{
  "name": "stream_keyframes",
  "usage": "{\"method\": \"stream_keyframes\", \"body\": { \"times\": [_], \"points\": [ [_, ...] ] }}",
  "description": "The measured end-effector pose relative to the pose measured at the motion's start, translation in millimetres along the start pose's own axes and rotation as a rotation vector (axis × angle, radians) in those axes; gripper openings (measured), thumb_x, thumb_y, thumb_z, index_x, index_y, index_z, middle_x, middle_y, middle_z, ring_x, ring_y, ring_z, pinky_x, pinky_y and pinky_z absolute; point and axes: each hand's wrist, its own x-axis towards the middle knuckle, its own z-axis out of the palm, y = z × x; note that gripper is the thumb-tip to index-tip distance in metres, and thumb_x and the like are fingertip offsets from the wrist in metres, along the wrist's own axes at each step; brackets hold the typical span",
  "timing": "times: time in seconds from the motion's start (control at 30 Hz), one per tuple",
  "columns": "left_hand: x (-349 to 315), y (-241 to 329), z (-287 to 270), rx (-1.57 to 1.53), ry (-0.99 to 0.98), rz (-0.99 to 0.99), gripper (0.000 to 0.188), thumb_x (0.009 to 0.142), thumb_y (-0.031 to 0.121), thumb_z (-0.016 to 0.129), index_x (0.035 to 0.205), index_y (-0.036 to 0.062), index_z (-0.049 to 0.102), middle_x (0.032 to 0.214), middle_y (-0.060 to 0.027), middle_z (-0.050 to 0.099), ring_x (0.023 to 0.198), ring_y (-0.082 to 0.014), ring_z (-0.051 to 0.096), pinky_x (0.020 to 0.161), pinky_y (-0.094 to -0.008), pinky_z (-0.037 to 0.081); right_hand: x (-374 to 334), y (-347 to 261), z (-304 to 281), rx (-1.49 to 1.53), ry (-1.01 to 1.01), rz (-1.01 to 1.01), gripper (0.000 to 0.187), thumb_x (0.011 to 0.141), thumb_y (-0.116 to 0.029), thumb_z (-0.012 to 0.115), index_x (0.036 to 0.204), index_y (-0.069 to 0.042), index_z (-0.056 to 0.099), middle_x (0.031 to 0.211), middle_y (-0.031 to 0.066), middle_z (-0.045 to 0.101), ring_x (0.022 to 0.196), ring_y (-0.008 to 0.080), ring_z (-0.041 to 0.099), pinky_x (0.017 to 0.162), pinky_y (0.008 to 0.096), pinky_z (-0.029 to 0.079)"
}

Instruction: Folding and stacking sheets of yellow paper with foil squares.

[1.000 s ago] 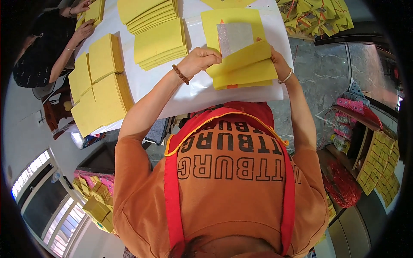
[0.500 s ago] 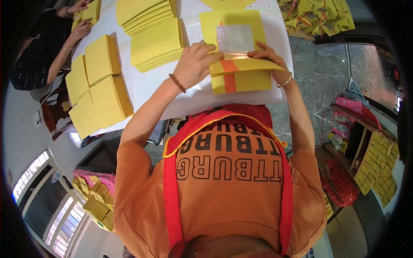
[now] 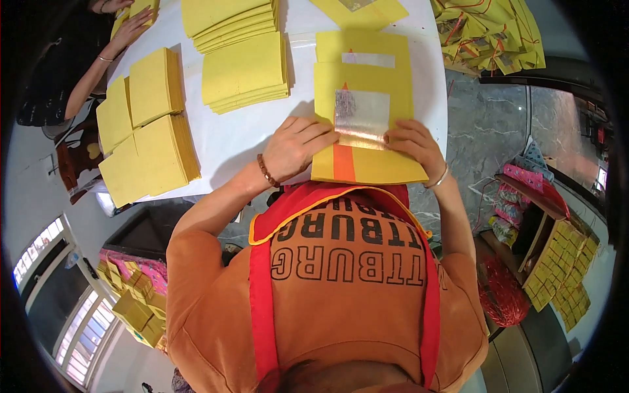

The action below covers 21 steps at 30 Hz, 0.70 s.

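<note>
In front of me a yellow paper sheet [image 3: 400,167] with a silver foil square and an orange strip reaches to the table's near edge. My left hand [image 3: 297,147] grips its left side, fingertips at the foil's lower left corner. On the opposite side my right hand [image 3: 417,149] has its fingers curled over the paper beside the foil, the thumb hidden. The sheet bends at the foil's shiny lower edge. Another yellow sheet [image 3: 363,42] lies partly covered beneath it, a strip of its foil showing.
Stacks of yellow paper [image 3: 246,69] stand to the left on the white table [image 3: 229,141], with more stacks [image 3: 151,157] at its left edge. A co-worker's hand [image 3: 129,29] rests at far left. A heap of yellow paper with red strings [image 3: 491,33] is at far right.
Both hands have drawn the upper sheet toward me, from partway over the lower sheet to the table's near edge. More of the lower sheet now shows behind it.
</note>
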Motion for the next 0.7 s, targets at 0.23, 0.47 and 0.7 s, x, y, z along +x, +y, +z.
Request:
{"method": "stream_keyframes", "body": {
  "times": [0.23, 0.47, 0.7],
  "points": [
    [15, -5, 1, -0.353, 0.006, -0.423, 0.017, 0.082, 0.011, 0.054, 0.096, 0.0044, 0.062, 0.077, -0.0094, 0.061, 0.071, -0.0274, 0.052, 0.067, -0.0335, 0.044, 6, -3, 11, 0.458, 0.101, 0.529, 0.022, 0.082, -0.004, 0.059, 0.104, 0.0, 0.058, 0.096, 0.0135, 0.061, 0.082, 0.0223, 0.06, 0.071, 0.0275, 0.046],
    [18, -11, 24, -0.983, 0.141, -0.995, 0.024, 0.086, 0.023, 0.059, 0.094, 0.0001, 0.062, 0.072, -0.0043, 0.061, 0.064, -0.0069, 0.049, 0.058, -0.0239, 0.041, 27, -6, 24, 0.708, 0.397, 0.798, 0.032, 0.082, -0.009, 0.062, 0.112, -0.002, 0.055, 0.097, 0.0114, 0.062, 0.084, 0.0153, 0.059, 0.071, 0.0272, 0.046],
    [18, -11, 33, -0.992, 0.232, -1.072, 0.021, 0.086, 0.019, 0.06, 0.075, 0.0015, 0.054, 0.062, 0.0039, 0.044, 0.058, -0.0049, 0.036, 0.05, -0.022, 0.031, 28, 1, 28, 0.47, 0.322, 0.775, 0.041, 0.079, -0.011, 0.064, 0.118, -0.002, 0.053, 0.107, 0.0165, 0.061, 0.092, 0.0192, 0.061, 0.075, 0.0266, 0.048]
  ]
}}
